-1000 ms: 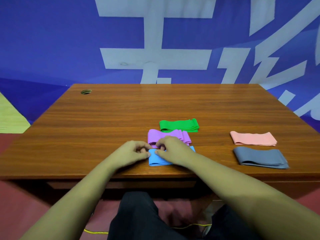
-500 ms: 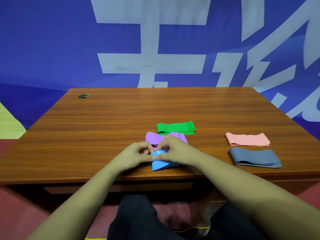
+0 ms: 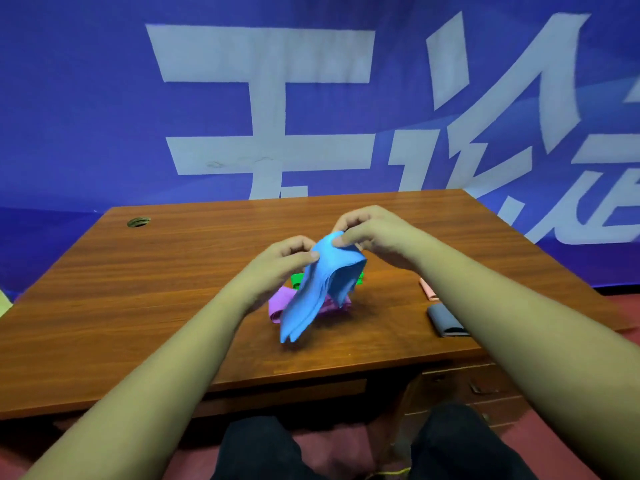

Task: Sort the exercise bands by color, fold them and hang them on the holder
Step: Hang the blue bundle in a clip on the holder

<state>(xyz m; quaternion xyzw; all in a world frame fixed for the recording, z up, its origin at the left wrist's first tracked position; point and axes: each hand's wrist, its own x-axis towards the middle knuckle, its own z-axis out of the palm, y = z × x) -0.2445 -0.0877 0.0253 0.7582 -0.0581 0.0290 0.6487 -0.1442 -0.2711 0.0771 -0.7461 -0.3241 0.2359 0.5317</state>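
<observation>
Lifted off the desk [image 3: 104,306] since a moment ago, the blue band [image 3: 322,289] now hangs in the air between my hands instead of lying flat. It covers most of the purple band [image 3: 277,308] and nearly all of the green band [image 3: 296,279] behind it. My right forearm hides much of the pink band [image 3: 428,291] and grey band [image 3: 445,320]. My left hand [image 3: 280,261] and right hand [image 3: 374,233] both pinch the blue band's top edge, raised, knuckles up.
</observation>
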